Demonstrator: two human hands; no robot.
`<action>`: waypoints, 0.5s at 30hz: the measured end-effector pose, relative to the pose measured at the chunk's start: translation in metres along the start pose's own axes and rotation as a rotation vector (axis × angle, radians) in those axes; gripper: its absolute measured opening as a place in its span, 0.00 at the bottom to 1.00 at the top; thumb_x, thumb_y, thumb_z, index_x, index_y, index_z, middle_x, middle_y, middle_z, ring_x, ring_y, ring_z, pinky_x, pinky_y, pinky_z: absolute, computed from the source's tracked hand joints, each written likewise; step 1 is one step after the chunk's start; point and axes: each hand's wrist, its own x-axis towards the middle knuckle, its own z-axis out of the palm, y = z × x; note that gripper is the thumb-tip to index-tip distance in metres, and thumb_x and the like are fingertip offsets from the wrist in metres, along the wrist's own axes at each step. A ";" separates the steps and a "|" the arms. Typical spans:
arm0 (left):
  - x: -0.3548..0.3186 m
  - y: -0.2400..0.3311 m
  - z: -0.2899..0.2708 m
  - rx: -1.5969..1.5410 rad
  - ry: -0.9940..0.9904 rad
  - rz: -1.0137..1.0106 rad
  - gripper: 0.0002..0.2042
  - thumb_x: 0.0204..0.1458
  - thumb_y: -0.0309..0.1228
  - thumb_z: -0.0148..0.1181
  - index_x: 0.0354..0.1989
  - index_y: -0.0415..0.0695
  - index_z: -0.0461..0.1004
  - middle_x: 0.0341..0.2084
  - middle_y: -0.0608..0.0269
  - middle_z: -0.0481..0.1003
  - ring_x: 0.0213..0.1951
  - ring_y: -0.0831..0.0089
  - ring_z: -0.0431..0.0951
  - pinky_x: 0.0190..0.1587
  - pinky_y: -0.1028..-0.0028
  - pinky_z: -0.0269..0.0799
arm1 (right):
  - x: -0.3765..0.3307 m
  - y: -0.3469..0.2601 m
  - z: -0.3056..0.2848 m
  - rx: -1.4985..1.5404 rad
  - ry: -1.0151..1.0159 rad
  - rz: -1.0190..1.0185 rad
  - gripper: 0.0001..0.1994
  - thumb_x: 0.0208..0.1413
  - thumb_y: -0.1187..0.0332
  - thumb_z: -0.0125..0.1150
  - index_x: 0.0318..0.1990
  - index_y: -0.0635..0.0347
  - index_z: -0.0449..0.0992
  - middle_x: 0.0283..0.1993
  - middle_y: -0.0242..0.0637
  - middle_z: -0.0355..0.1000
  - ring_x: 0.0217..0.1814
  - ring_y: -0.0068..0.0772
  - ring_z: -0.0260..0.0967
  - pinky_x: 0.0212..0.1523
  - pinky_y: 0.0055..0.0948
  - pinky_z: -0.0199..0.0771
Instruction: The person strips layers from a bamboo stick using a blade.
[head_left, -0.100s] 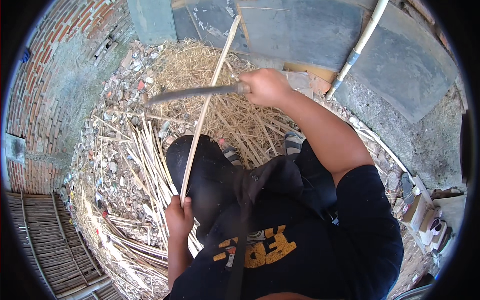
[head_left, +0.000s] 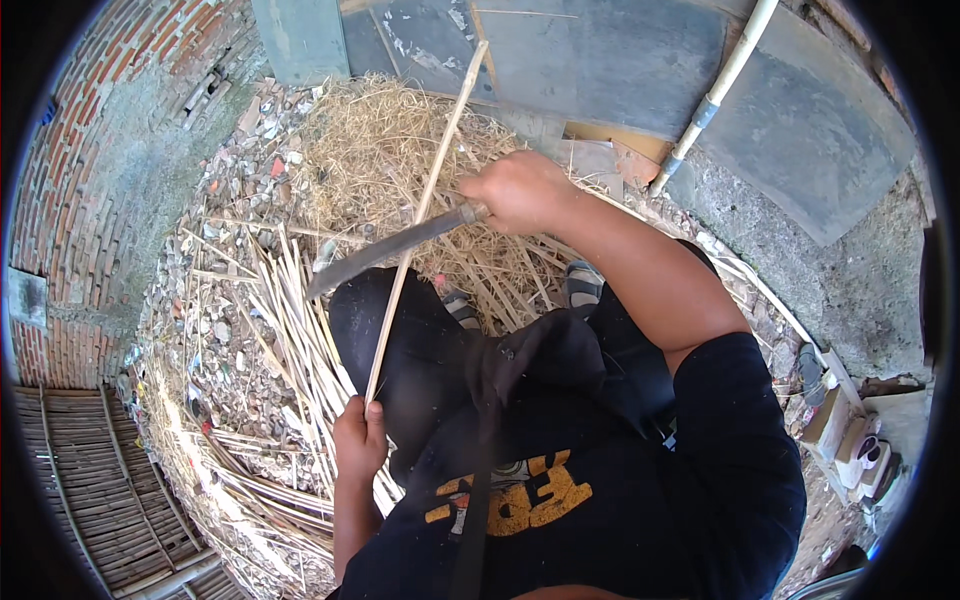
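My left hand (head_left: 361, 440) is closed round the lower end of a long pale bamboo strip (head_left: 437, 165), which slants up and away to the right. In my right hand (head_left: 520, 195) is the handle of a machete (head_left: 385, 252). Its dark blade points left and lies across the strip, a little above my left knee. Whether the edge bites into the strip I cannot tell. Pale curled shavings (head_left: 370, 140) heap on the ground beyond, and a bundle of split strips (head_left: 300, 320) lies beside my left leg.
Rubble and stones (head_left: 225, 330) cover the ground at the left, with more bamboo strips (head_left: 270, 490) near. A brick wall (head_left: 95, 220) rises on the left. Grey panels (head_left: 600, 70) stand at the far side, with a pale pole (head_left: 715, 100) leaning there. Footwear (head_left: 865, 455) sits at the right.
My right hand has come down and slightly left with the machete. The blade's tip has dropped nearer my knee, and the strip's far end has shifted slightly right and down.
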 end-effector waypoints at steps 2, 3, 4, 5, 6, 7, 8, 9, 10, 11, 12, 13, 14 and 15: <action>-0.002 -0.007 0.000 -0.039 -0.034 0.006 0.24 0.68 0.47 0.51 0.28 0.37 0.68 0.15 0.47 0.70 0.20 0.46 0.75 0.25 0.57 0.66 | 0.002 -0.001 0.001 -0.062 -0.070 -0.058 0.15 0.51 0.69 0.63 0.46 0.42 0.81 0.35 0.38 0.80 0.42 0.43 0.81 0.42 0.45 0.81; -0.001 -0.008 -0.001 -0.038 -0.042 0.003 0.24 0.68 0.47 0.51 0.28 0.37 0.68 0.15 0.47 0.70 0.20 0.46 0.75 0.25 0.57 0.66 | 0.002 0.006 0.002 0.033 -0.091 -0.006 0.15 0.51 0.69 0.63 0.47 0.43 0.81 0.36 0.38 0.80 0.42 0.44 0.81 0.43 0.46 0.81; 0.003 -0.008 0.000 -0.028 -0.042 0.006 0.24 0.68 0.47 0.51 0.28 0.38 0.68 0.15 0.46 0.70 0.20 0.45 0.74 0.25 0.57 0.66 | 0.005 0.014 -0.001 0.122 -0.106 0.042 0.15 0.51 0.69 0.63 0.48 0.43 0.81 0.37 0.39 0.80 0.43 0.44 0.81 0.43 0.46 0.81; 0.005 -0.008 0.000 -0.017 -0.042 0.010 0.24 0.68 0.47 0.51 0.27 0.38 0.68 0.15 0.46 0.70 0.21 0.44 0.74 0.25 0.56 0.66 | 0.007 0.024 0.007 0.120 -0.106 0.042 0.15 0.51 0.69 0.63 0.48 0.43 0.81 0.37 0.39 0.80 0.43 0.44 0.81 0.43 0.46 0.81; 0.007 0.001 -0.002 -0.022 -0.051 -0.012 0.24 0.68 0.48 0.50 0.27 0.38 0.67 0.15 0.45 0.70 0.21 0.42 0.74 0.25 0.55 0.66 | 0.010 0.039 0.020 0.153 -0.015 0.103 0.16 0.51 0.69 0.63 0.48 0.44 0.81 0.37 0.40 0.80 0.43 0.45 0.81 0.44 0.47 0.81; 0.006 0.003 -0.005 -0.026 -0.044 -0.014 0.24 0.68 0.48 0.50 0.27 0.38 0.67 0.15 0.45 0.70 0.21 0.42 0.74 0.25 0.55 0.66 | 0.013 0.039 0.021 0.192 0.069 0.156 0.16 0.51 0.69 0.63 0.48 0.45 0.81 0.37 0.41 0.80 0.43 0.45 0.81 0.44 0.47 0.81; 0.005 0.004 -0.006 0.005 -0.045 -0.021 0.24 0.68 0.48 0.50 0.26 0.38 0.67 0.15 0.45 0.70 0.22 0.41 0.74 0.25 0.55 0.66 | 0.015 0.040 0.020 0.187 0.069 0.150 0.16 0.51 0.69 0.63 0.48 0.45 0.81 0.37 0.41 0.80 0.43 0.45 0.81 0.44 0.47 0.81; 0.003 0.003 -0.007 0.036 -0.050 -0.034 0.24 0.68 0.48 0.51 0.26 0.38 0.67 0.15 0.44 0.70 0.22 0.41 0.74 0.25 0.55 0.66 | 0.014 0.030 0.011 0.120 0.011 0.158 0.16 0.50 0.69 0.63 0.49 0.47 0.81 0.37 0.43 0.80 0.43 0.47 0.80 0.44 0.47 0.80; 0.002 0.000 -0.008 0.051 -0.042 -0.044 0.24 0.68 0.48 0.52 0.27 0.38 0.67 0.16 0.43 0.70 0.23 0.39 0.74 0.26 0.54 0.66 | 0.013 0.021 0.004 0.053 -0.047 0.165 0.16 0.50 0.69 0.63 0.49 0.49 0.80 0.37 0.44 0.80 0.43 0.48 0.80 0.44 0.48 0.80; 0.001 -0.001 -0.008 0.046 -0.044 -0.049 0.24 0.68 0.48 0.52 0.27 0.38 0.67 0.16 0.43 0.70 0.23 0.39 0.74 0.26 0.54 0.66 | 0.010 0.012 -0.001 0.051 -0.053 0.163 0.16 0.50 0.69 0.63 0.49 0.49 0.80 0.37 0.44 0.80 0.43 0.48 0.80 0.44 0.48 0.80; 0.001 -0.003 -0.008 0.066 -0.035 -0.024 0.24 0.67 0.47 0.52 0.27 0.38 0.67 0.16 0.43 0.70 0.23 0.39 0.74 0.26 0.53 0.67 | 0.007 0.005 -0.003 0.019 -0.053 0.110 0.16 0.48 0.68 0.64 0.48 0.52 0.80 0.36 0.46 0.80 0.42 0.51 0.79 0.44 0.49 0.80; 0.002 -0.005 -0.007 0.086 -0.025 0.000 0.23 0.67 0.47 0.53 0.27 0.38 0.67 0.16 0.43 0.70 0.23 0.39 0.74 0.26 0.53 0.67 | 0.005 0.001 -0.002 -0.011 -0.053 0.056 0.17 0.46 0.68 0.65 0.46 0.55 0.80 0.35 0.48 0.80 0.40 0.55 0.79 0.43 0.49 0.79; 0.003 -0.009 -0.004 0.088 -0.021 0.014 0.23 0.67 0.47 0.54 0.27 0.39 0.68 0.16 0.43 0.71 0.23 0.38 0.74 0.27 0.52 0.68 | 0.008 0.010 0.003 -0.010 -0.062 0.059 0.17 0.46 0.68 0.65 0.46 0.55 0.80 0.35 0.48 0.80 0.40 0.55 0.79 0.43 0.49 0.79; 0.004 -0.007 0.000 0.085 -0.043 0.013 0.23 0.67 0.47 0.54 0.27 0.39 0.68 0.16 0.43 0.71 0.23 0.38 0.74 0.27 0.52 0.68 | 0.012 0.031 0.015 0.115 -0.019 0.167 0.15 0.48 0.68 0.64 0.45 0.53 0.80 0.36 0.46 0.80 0.42 0.51 0.79 0.43 0.49 0.80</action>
